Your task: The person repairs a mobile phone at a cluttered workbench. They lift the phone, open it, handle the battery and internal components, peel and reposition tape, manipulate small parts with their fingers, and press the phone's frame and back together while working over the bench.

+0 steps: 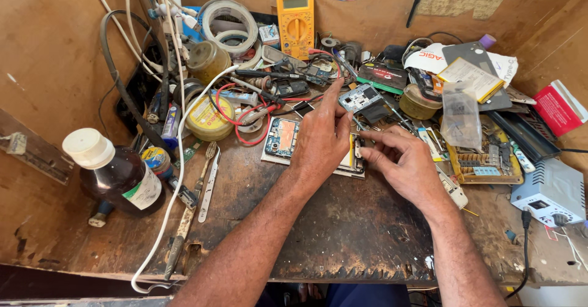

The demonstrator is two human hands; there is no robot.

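The left hand rests over an opened phone lying flat at mid-bench, its long axis running near to far, index finger pointing far. The right hand hovers just right, fingers loosely curled, empty.

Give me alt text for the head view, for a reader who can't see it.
Two bare hands, left hand and right hand, work over an opened phone with exposed blue circuit board on a cluttered wooden workbench. A yellow multimeter leans at the back; a brown glass bottle with white cap stands left.
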